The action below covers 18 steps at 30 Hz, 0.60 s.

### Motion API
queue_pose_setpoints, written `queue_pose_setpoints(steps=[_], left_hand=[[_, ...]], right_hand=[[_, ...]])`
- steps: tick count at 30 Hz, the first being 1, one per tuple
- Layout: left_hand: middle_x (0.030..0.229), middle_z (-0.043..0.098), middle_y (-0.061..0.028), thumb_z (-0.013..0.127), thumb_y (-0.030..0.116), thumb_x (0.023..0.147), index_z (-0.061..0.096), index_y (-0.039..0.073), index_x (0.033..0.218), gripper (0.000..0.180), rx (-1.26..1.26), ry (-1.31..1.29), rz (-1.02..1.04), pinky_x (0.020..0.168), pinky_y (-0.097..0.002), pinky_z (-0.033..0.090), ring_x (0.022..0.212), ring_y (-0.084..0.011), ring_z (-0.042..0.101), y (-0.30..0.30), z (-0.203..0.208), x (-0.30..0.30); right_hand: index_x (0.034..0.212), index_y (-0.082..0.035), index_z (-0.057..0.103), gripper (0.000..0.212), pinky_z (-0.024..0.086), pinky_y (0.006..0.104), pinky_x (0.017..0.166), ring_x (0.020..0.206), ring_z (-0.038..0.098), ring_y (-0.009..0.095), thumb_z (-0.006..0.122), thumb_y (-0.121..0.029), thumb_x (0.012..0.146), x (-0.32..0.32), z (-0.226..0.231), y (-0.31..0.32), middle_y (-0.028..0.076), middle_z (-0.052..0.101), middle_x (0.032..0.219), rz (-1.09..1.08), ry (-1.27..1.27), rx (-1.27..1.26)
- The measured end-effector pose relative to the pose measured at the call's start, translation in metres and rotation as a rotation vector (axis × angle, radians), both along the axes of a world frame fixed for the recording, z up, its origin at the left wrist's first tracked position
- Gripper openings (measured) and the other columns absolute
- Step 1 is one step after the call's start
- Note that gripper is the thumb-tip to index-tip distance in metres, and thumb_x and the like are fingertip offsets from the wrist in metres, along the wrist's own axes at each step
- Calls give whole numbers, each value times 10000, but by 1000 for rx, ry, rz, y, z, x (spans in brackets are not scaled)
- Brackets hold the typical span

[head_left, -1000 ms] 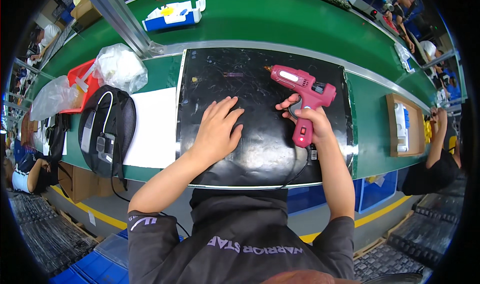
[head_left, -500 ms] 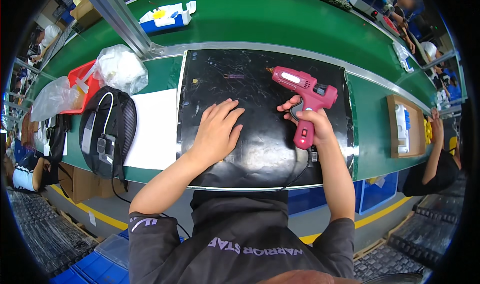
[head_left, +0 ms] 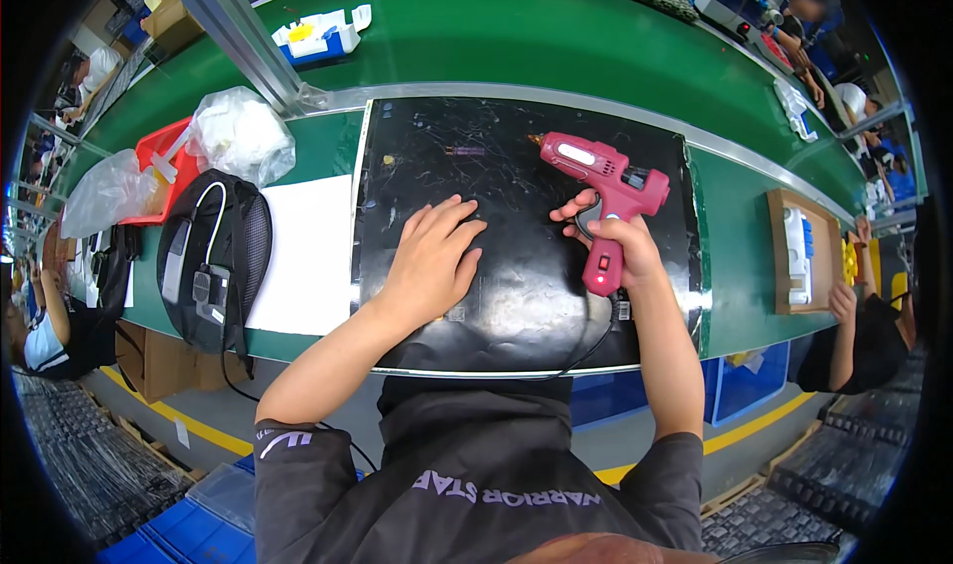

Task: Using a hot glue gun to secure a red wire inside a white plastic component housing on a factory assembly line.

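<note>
My right hand [head_left: 627,242] is closed round the handle of a dark pink hot glue gun [head_left: 601,172], its nozzle turned to the far left. A red light glows near the bottom of the handle, and a thin dark cord [head_left: 596,349] runs from there toward the mat's near edge. Flat on the black mat [head_left: 516,296] lies my left hand [head_left: 434,258], fingers stretched out and holding nothing. Beyond it on the mat are a small purplish strip [head_left: 465,151] and a yellowish spot [head_left: 388,160].
Left of the mat are white paper [head_left: 303,256], a black mesh bag [head_left: 248,231] with cabled devices, a red bin [head_left: 159,152] and plastic bags. A blue-and-white part [head_left: 328,43] sits beyond the metal rail. At right, a cardboard tray [head_left: 822,301] holds another; a co-worker's hand [head_left: 843,304] is beside it.
The blue-and-white part beyond the rail has shifted slightly left. At right, a co-worker's hand has come to the tray's near corner. My hands and the glue gun stay put.
</note>
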<state>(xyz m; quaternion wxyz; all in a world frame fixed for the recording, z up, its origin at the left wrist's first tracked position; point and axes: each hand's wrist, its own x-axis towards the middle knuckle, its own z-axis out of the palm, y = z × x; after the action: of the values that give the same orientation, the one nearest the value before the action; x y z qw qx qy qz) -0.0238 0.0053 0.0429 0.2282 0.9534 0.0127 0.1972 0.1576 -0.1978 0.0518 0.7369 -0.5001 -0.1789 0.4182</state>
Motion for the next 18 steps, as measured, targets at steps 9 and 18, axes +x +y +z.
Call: queue_pose_setpoints(steps=[9, 18], left_hand=[[1280, 531, -137, 639, 99, 809, 608, 47, 1084, 282, -41, 16, 0, 1052, -477, 330, 1271, -308, 446, -1, -1, 1], [1293, 530, -138, 637, 110, 814, 612, 47, 1085, 279, -19, 31, -3, 1059, -469, 321, 1280, -303, 444, 0, 1, 0]], right_hand=[[1062, -26, 556, 340, 495, 372, 859, 1053, 616, 319, 596, -23, 724, 1, 0, 0, 127, 632, 1012, -2, 2, -7], [1056, -31, 557, 335, 492, 373, 860, 1056, 614, 316, 600, -29, 724, 0, 1, 1, 139, 629, 1010, 3, -2, -25]])
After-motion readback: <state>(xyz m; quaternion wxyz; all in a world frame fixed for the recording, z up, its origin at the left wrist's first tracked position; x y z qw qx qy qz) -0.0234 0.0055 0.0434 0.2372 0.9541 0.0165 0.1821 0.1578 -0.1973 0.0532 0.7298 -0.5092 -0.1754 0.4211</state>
